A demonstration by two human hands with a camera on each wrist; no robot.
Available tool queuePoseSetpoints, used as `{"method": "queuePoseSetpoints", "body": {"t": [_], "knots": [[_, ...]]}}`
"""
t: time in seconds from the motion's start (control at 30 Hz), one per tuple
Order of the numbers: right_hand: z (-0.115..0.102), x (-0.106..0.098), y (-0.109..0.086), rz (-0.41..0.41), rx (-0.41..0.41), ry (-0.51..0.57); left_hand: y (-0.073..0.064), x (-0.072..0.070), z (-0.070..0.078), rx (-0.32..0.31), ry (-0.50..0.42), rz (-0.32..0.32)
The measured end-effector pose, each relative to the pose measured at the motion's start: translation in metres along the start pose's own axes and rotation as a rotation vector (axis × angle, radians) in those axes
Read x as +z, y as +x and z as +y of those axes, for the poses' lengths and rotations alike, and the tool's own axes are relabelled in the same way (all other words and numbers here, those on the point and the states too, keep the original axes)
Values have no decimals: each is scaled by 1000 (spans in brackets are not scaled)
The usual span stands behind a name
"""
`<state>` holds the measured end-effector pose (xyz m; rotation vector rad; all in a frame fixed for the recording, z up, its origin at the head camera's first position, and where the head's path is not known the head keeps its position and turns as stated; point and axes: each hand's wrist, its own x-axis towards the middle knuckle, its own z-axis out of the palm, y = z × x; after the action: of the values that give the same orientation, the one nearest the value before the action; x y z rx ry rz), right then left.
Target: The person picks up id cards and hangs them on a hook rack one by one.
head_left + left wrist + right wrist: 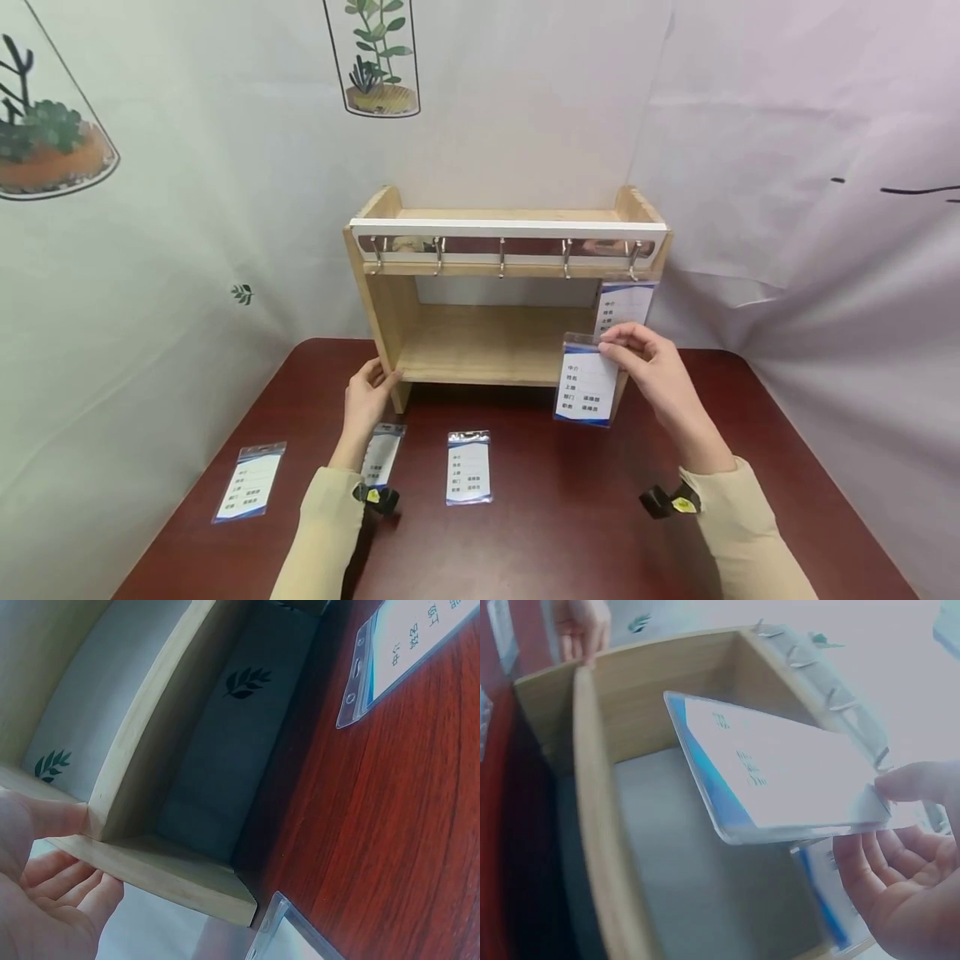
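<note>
A small wooden shelf (480, 342) stands on the table, with a white rail (517, 227) of several metal hooks across its upper front. My left hand (366, 398) grips its left side panel near the lower board, thumb at the front and fingers on the outer face. Between thumb and fingers, my right hand (656, 371) pinches a clear-sleeved badge (585, 387) by its top corner, in front of the shelf's right side. Behind it, another badge (626, 302) hangs below the rightmost hook; my right hand partly covers it. The right wrist view shows the held badge (780, 776) tilted.
Several more badges lie on the dark red table (525, 533): one at far left (251, 482), one partly behind the left wrist (382, 454), one near the middle (468, 468). A white cloth backdrop (517, 100) with printed plants surrounds the table's back and sides.
</note>
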<state>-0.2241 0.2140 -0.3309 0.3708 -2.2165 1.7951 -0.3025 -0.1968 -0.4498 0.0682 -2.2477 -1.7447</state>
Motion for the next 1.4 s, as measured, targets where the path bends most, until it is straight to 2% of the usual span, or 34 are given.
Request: {"method": "queuePoseSetpoints", "body": {"t": [0.27, 0.63, 1.23, 1.4], "knots": [[-29, 2, 8, 116, -95, 145, 4, -1, 2, 10, -18, -11], [-49, 18, 23, 209, -131, 198, 3, -3, 1, 12, -20, 1], [-43, 34, 44, 191, -138, 219, -1, -2, 1, -20, -55, -9], [-44, 36, 47, 190, -112, 201, -2, -1, 1, -16, -54, -5]]}}
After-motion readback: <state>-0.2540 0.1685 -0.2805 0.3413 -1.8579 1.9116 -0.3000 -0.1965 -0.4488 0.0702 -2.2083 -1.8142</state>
